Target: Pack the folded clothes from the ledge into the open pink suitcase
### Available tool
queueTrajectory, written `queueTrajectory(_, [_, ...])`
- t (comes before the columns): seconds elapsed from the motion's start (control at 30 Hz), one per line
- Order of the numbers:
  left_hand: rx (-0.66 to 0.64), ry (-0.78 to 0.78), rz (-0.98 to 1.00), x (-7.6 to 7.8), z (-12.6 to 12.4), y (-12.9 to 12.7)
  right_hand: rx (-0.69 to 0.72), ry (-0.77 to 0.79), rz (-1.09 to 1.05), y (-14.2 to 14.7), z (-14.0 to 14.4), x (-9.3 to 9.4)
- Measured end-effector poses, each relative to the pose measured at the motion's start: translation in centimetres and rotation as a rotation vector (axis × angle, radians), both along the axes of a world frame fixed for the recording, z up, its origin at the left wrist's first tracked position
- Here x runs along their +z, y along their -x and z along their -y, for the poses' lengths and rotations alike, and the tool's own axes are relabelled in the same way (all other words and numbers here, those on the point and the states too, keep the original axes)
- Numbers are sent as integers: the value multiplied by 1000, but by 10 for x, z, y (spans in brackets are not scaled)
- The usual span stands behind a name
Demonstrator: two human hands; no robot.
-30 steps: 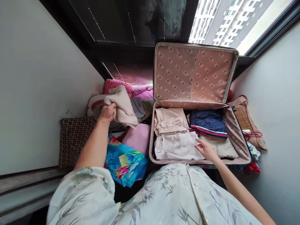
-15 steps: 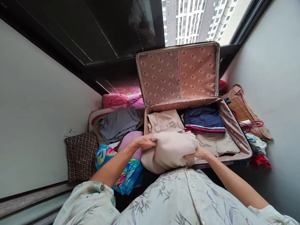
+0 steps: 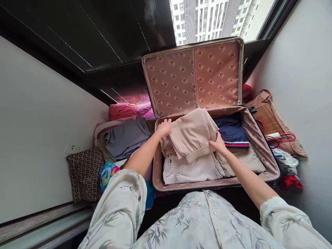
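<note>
Folded beige trousers (image 3: 193, 133) with a gathered elastic waistband are held between my two hands, over the left part of an open suitcase (image 3: 269, 166). My left hand (image 3: 164, 128) grips their left edge near the case's back left corner. At their right edge, my right hand (image 3: 218, 143) pinches the fabric with the thumb on top. Beneath and in front lies a pale folded garment (image 3: 194, 171) with a striped drawstring. Navy trousers (image 3: 230, 129) with a red and white stripe rest at right, above a khaki folded garment (image 3: 242, 160).
The suitcase lid (image 3: 194, 79) stands raised against the window. To the left are grey folded clothes (image 3: 127, 136), a brown patterned cloth (image 3: 84, 173) and a pink bundle (image 3: 123, 112). A woven mat bag (image 3: 275, 117) and a red cord (image 3: 287, 136) lie by the right wall.
Both hands have carried the beige trousers away from my body and over the suitcase's back left part. The drawstring garment at the front left now shows. The view has shifted slightly.
</note>
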State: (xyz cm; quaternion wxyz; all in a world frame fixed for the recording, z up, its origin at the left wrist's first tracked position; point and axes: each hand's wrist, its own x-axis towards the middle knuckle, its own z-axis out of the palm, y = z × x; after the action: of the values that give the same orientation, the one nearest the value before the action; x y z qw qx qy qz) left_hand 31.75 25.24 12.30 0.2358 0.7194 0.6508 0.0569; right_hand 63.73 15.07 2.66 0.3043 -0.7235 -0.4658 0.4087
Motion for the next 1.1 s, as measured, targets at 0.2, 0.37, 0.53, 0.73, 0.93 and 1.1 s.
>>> queueTrajectory(0.2, [-158, 106, -229, -89, 38, -62, 277, -71, 645, 14, 17, -38])
queueTrajectory(0.37, [-165, 198, -182, -138, 80, -89, 545, -279, 826, 29, -17, -31])
queueTrajectory(0.53, [-241, 177, -210, -168, 98, -89, 728, -335, 795, 28, -89, -53])
queueTrajectory(0.73, [-239, 104, -173, -186, 101, -89, 604, -226, 833, 31, -118, -103])
queueTrajectory(0.93, [-236, 189, -42, -188, 95, -88, 585, -239, 928, 37, -106, -97])
queueTrajectory(1.1, [-263, 272, 80, -183, 86, -85, 525, -227, 1032, 39, -95, -89])
